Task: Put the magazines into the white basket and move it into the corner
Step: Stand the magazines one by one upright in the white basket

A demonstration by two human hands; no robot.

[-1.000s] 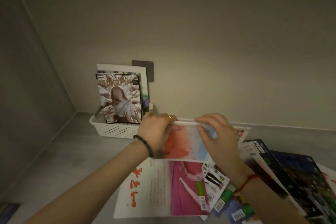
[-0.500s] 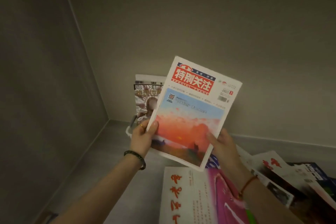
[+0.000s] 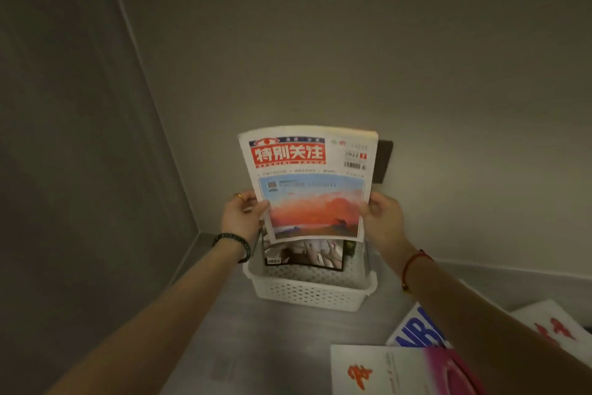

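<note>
The fingers of the left hand pinch the left edge of a red-titled magazine, thumb on the cover and the rest behind it. The magazine hangs upright in the air with its cover toward the camera. Its lower edge is just above the white basket and in front of a dark-covered magazine that stands inside. The right hand grips the opposite edge the same way, thumb in front. The basket sits on the grey counter, near the corner but not tucked into it. Further right, loose magazines lie flat on the counter.

The step in hand looks like filing this copy into the basket. The next move calls for lowering it straight down so the bottom edge clears the rim and slots in front of the standing one. Both hands can then release it. The loose copies are not yet in the basket, and the push into the corner is not yet done.
</note>
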